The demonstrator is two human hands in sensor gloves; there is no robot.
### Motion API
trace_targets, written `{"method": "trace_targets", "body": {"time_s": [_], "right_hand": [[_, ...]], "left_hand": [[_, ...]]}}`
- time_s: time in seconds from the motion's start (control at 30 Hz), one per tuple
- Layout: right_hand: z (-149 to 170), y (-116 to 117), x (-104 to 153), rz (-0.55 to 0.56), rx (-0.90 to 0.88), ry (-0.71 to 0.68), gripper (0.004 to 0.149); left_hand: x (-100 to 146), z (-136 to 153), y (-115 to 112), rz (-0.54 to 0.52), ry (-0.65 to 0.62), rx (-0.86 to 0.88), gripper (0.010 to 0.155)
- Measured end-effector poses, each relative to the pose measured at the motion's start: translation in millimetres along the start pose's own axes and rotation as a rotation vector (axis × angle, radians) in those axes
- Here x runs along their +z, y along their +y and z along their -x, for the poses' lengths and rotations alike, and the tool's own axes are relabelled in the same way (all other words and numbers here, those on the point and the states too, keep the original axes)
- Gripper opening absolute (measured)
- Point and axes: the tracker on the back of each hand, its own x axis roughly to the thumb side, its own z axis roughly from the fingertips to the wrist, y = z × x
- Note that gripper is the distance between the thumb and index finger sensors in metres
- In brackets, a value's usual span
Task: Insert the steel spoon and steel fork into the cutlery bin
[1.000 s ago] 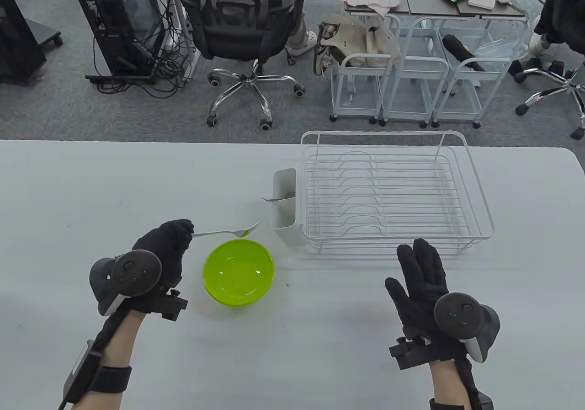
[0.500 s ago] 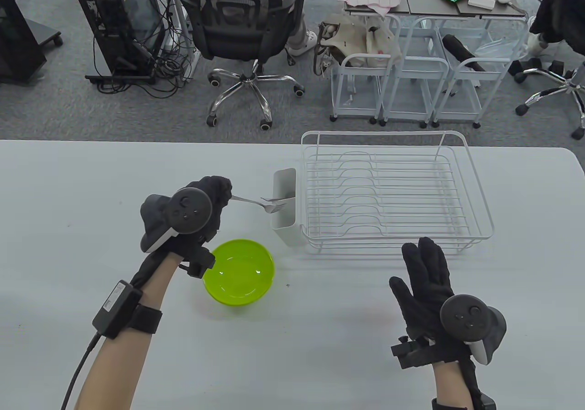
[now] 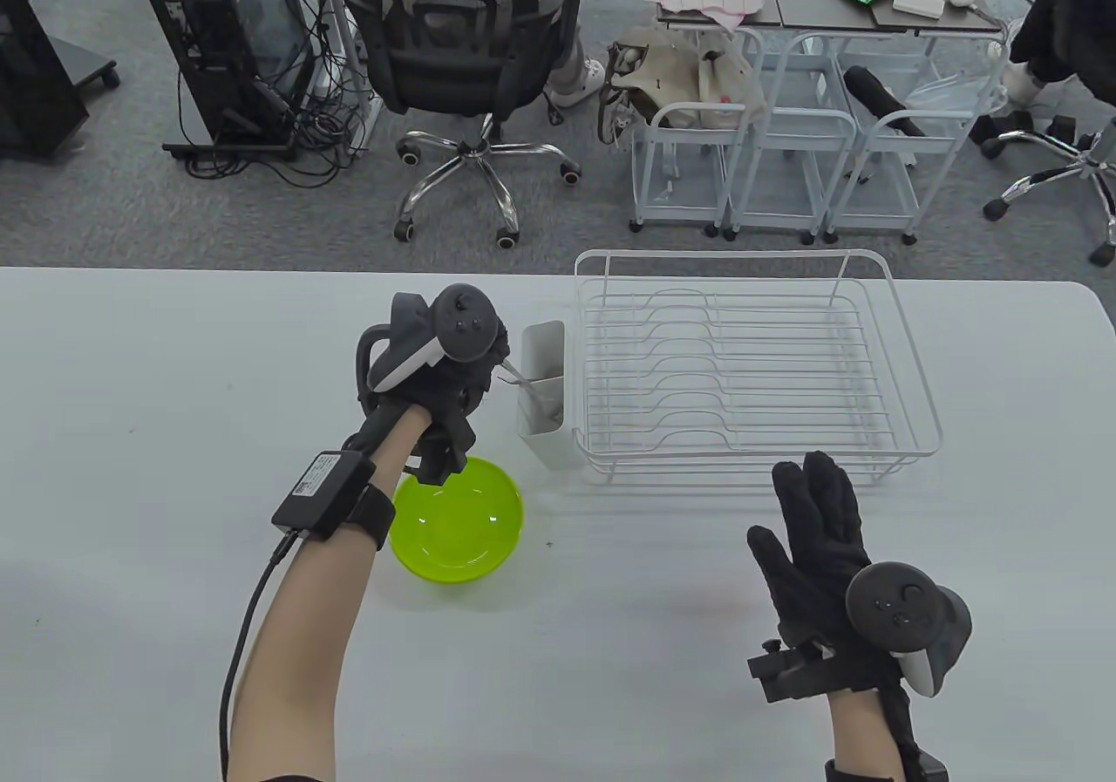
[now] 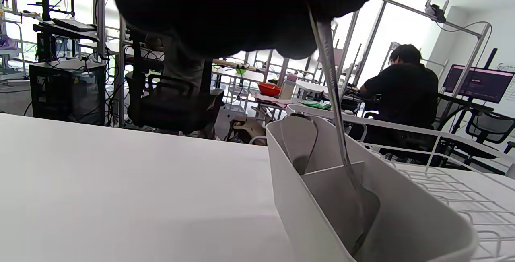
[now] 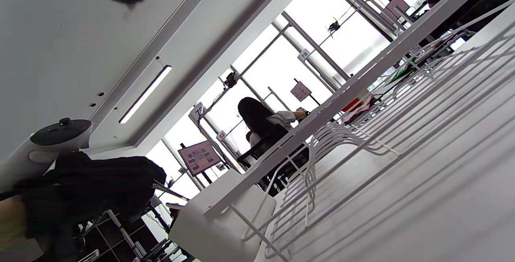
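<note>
My left hand [image 3: 488,363] pinches the handle of the steel fork [image 3: 534,391] and holds it steeply tilted, head down inside the near compartment of the white cutlery bin [image 3: 542,444]. In the left wrist view the fork [image 4: 334,105] runs from my glove [image 4: 281,32] down into the bin [image 4: 305,221]. The steel spoon [image 4: 298,141] stands in the far compartment, bowl up against the wall. My right hand [image 3: 815,512] lies open and flat, holding nothing, in front of the rack.
A white wire dish rack [image 3: 911,446] stands right of the bin, touching it. A green bowl [image 3: 458,525] sits just in front of the bin, under my left wrist. Chairs and carts stand beyond the table's far edge.
My left hand carried the fork from above the green bowl up and right to the bin, then tipped it head down into the near compartment. The right hand barely moved.
</note>
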Motion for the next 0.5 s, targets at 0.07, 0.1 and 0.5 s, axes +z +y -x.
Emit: {"method": "trace_targets", "body": {"time_s": [0.07,0.1,0.5], "right_hand": [[0.1,0.1,0.0,0.000,0.000,-0.002,0.071],[0.0,0.3,0.0,-0.001,0.002,-0.004,0.072],[-0.3,1.9,-0.3,-0.014,0.009,-0.007,0.072]], "left_hand": [[-9.0,-2.4,-2.4,0.025,0.024,-0.024,0.045],[-13.8,-3.3,-4.2,0.044,0.034,-0.034,0.045],[-30.7,-4.1,-22.1,-0.078,0.143,-0.053,0.072]]}}
